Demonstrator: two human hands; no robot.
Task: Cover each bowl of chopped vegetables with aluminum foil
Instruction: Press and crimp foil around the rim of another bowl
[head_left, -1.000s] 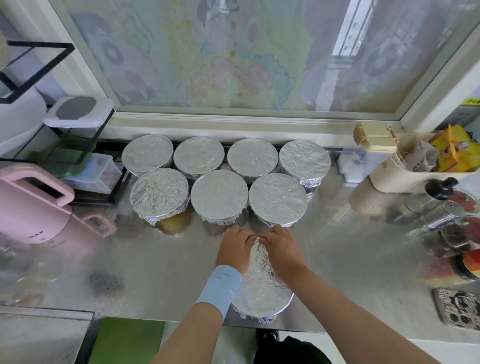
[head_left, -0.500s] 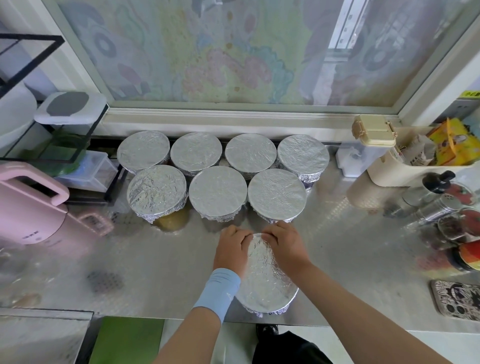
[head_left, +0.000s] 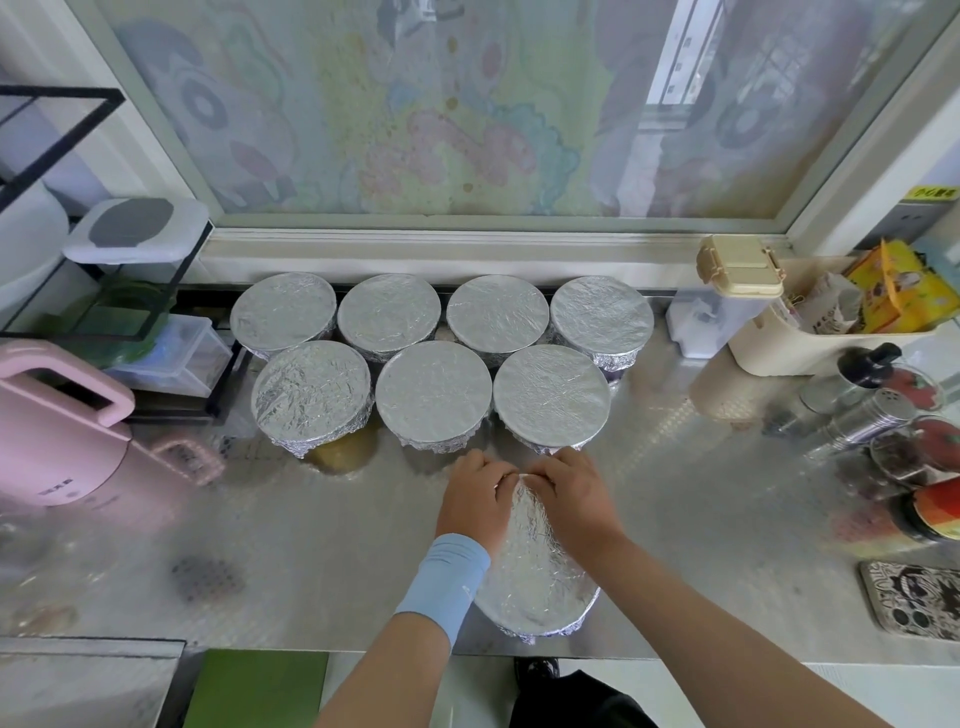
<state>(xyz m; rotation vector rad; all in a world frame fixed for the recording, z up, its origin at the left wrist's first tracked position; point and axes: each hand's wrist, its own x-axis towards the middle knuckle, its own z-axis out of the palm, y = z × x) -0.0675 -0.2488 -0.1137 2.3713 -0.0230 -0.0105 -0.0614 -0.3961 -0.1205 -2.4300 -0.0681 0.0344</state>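
Together, left hand (head_left: 475, 496) and right hand (head_left: 574, 493), fingers curled down, gripping foil (head_left: 540, 577) at near bowl's far rim.

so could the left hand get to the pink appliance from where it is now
Probably yes. The left hand rests on the foil-covered bowl at the counter's front edge, and the steel counter between it and the pink appliance looks bare.

Foil (head_left: 540, 577) under both hands: silver, crinkled. Left-wrist band (head_left: 447, 577): light blue. Counter (head_left: 311, 530): silver, embossed checker texture. Kettle (head_left: 57, 441) far left of hands: pink. Mat (head_left: 914, 600) right of hands: black-and-white print. Window film (head_left: 441, 104) beyond hands: faded pastel cartoon pattern.
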